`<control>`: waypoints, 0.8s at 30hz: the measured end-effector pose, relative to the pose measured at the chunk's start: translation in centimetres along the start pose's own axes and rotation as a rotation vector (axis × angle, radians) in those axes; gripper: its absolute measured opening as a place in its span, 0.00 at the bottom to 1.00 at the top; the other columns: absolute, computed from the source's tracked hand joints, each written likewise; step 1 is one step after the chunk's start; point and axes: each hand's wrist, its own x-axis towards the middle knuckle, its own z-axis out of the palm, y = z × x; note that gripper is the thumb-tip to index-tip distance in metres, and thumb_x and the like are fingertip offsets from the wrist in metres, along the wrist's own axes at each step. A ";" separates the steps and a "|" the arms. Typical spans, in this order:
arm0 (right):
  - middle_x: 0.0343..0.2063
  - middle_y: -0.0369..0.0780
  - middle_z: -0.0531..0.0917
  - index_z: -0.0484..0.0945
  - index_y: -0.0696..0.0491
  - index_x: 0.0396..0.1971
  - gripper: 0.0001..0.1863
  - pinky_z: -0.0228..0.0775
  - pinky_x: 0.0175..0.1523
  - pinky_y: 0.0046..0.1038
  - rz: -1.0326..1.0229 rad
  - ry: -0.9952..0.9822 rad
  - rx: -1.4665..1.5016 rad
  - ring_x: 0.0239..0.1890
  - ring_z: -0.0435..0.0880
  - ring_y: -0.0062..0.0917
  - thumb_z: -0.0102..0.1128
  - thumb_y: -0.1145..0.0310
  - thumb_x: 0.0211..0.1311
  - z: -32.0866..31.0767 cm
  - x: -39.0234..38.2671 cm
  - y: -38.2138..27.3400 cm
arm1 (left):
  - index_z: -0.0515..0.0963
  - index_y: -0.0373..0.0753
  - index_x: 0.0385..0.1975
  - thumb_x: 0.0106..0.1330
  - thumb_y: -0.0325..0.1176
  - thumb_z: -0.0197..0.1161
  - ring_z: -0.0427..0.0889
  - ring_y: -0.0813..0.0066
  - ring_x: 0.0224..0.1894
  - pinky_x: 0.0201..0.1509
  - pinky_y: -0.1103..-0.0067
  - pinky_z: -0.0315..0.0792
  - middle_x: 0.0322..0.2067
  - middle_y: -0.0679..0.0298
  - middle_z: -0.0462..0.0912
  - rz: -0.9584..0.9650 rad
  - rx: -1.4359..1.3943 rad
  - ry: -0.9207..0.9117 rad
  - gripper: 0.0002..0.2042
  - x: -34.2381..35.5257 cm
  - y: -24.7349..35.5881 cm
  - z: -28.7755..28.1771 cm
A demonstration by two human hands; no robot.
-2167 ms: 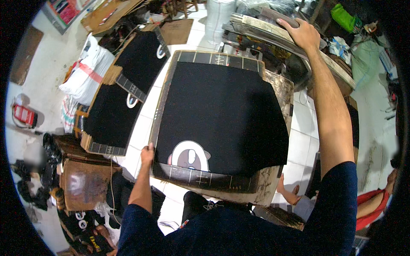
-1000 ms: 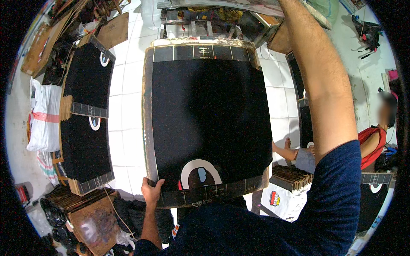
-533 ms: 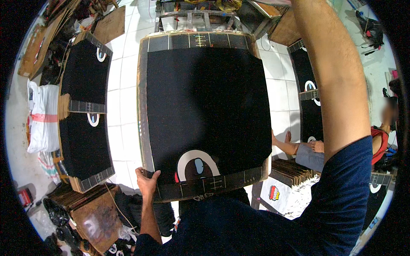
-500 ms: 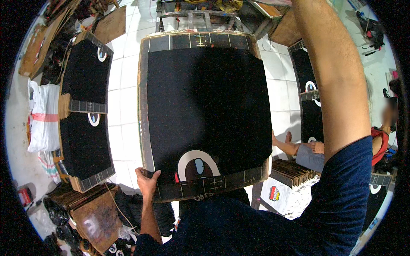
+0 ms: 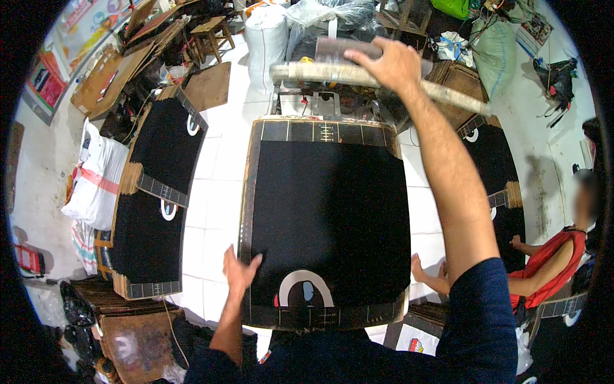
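Note:
In front of me a black fabric panel (image 5: 326, 211) lies flat on a board (image 5: 290, 132) with ruled marks along its ends. A cream, brown and blue printed motif (image 5: 306, 289) sits near its close edge. My left hand (image 5: 239, 273) is at the board's left side, fingers apart, holding nothing. Beyond the far end, my right hand (image 5: 398, 66) grips a pale printing-screen frame (image 5: 332, 74), raised, seen almost edge-on and blurred. A brownish flat piece (image 5: 345, 48) shows just behind the frame beside my thumb; its kind is unclear.
More boards with black panels stand along the left (image 5: 144, 240) and the right (image 5: 495, 153). A person in a red top (image 5: 550, 269) sits at the right. White sacks (image 5: 96, 179) lean by the left boards. Stacked brown boards (image 5: 137, 339) are at lower left.
My view has tilted up, showing more of the far end. My right hand, out of view before, now shows with the raised frame. My left hand has let go of the board's near left corner.

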 end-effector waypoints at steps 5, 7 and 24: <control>0.25 0.40 0.81 0.85 0.49 0.32 0.34 0.67 0.39 0.37 -0.252 0.458 0.115 0.31 0.79 0.35 0.72 0.29 0.48 4.9 -11.2 -1.2 | 0.52 0.28 0.76 0.75 0.56 0.60 0.66 0.49 0.73 0.72 0.56 0.67 0.73 0.43 0.61 0.201 -1.531 -0.391 0.43 9.0 19.4 0.0; 0.24 0.40 0.81 0.85 0.48 0.27 0.32 0.66 0.43 0.43 -0.180 0.273 0.073 0.31 0.80 0.36 0.68 0.29 0.50 7.5 -16.9 -2.2 | 0.62 0.34 0.71 0.71 0.68 0.54 0.69 0.52 0.69 0.72 0.56 0.63 0.67 0.50 0.68 -0.104 -1.846 -0.369 0.43 10.6 24.4 1.6; 0.34 0.37 0.85 0.82 0.47 0.38 0.10 0.68 0.45 0.45 -0.164 -0.249 0.115 0.40 0.83 0.37 0.69 0.64 0.57 25.3 -19.9 1.3 | 0.59 0.28 0.72 0.47 0.63 0.80 0.65 0.46 0.73 0.77 0.55 0.56 0.69 0.42 0.66 0.587 0.153 0.205 0.59 11.1 11.1 15.1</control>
